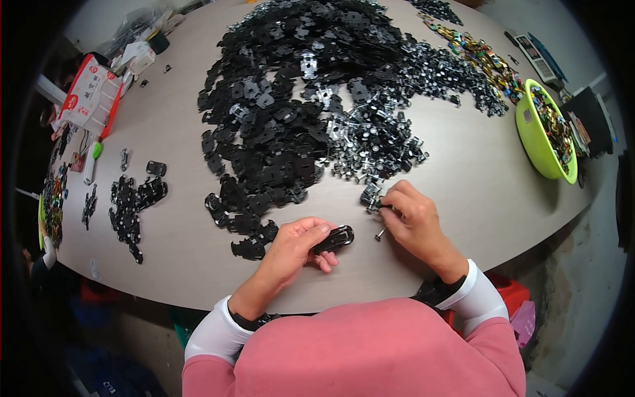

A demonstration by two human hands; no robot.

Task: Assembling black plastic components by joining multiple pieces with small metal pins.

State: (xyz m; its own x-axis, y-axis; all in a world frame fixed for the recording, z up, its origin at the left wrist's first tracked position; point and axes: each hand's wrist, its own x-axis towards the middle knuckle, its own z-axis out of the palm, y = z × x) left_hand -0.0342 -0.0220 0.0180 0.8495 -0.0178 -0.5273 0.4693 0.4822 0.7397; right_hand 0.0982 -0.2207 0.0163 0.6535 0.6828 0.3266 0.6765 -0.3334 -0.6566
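Between the thumb and fingers of my left hand (289, 249) is a black toy car body (336, 239), held low over the table with its hollow side partly showing. My right hand (418, 218) is pinched closed at a few wheel axles (370, 196) by the near end of the axle pile. What its fingertips grip is too small to make out. A single wheel axle (379, 234) lies on the table just below those fingers. Beyond my hands spreads a pile of shiny wheel axles (377, 142), and left of it a large heap of flat black plastic plates (278, 145).
A green basin (567, 173) of colourful car shells stands at the right edge, near a calculator (537, 59). More colourful shells (486, 56) lie at the far right. On the left are a small group of black parts (126, 205) and a red-and-white box (92, 99). Another person's arm (49, 253) shows at far left.
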